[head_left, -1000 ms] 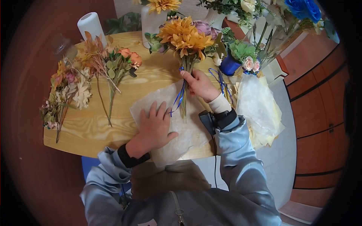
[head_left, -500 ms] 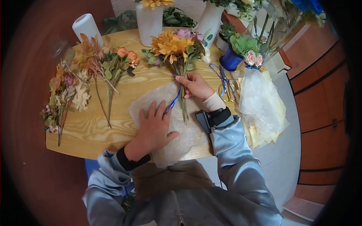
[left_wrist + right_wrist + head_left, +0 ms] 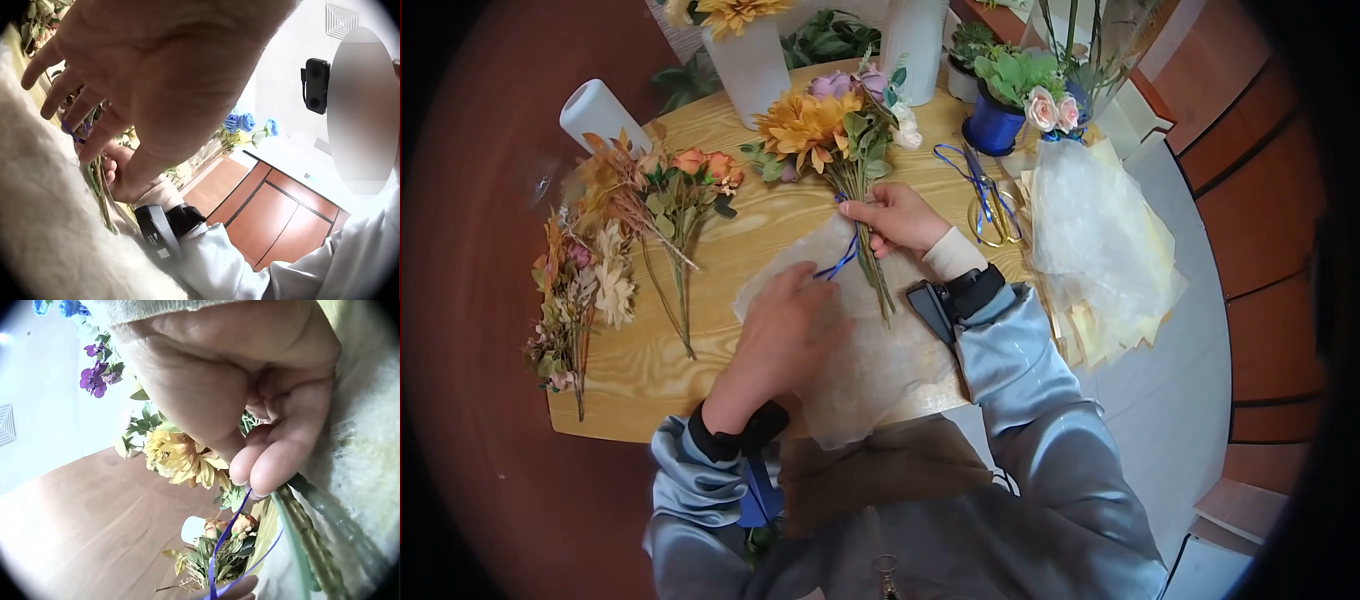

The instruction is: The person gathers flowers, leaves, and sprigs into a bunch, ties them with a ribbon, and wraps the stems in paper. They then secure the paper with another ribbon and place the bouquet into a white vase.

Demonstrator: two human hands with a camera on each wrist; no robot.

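In the head view the right hand (image 3: pixel 897 219) grips the stems (image 3: pixel 863 262) of a bouquet with orange and purple flowers (image 3: pixel 805 128). A blue ribbon (image 3: pixel 841 262) hangs from the stems, and in the right wrist view the ribbon (image 3: pixel 220 550) trails from beside the fingertips. The left hand (image 3: pixel 785 330), blurred in the head view, is over the whitish wrapping sheet (image 3: pixel 870 375) that lies under the stems. Its fingers look extended in the left wrist view, where the hand (image 3: pixel 147 75) appears raised off the sheet (image 3: pixel 44 206), fingers near the ribbon.
Loose flower stems (image 3: pixel 683 215) lie on the left of the table, with a white vase (image 3: pixel 603 115) behind. At the right are gold-handled scissors (image 3: pixel 994 220) with blue ribbon, a blue pot (image 3: pixel 992 128) and a wrapped rose bouquet (image 3: pixel 1100 235). More white vases (image 3: pixel 750 75) stand at the back.
The left hand has come off its flat rest on the sheet and is moving. The right hand keeps its grip; the bouquet has been lowered and leans further left. The head view has shifted.
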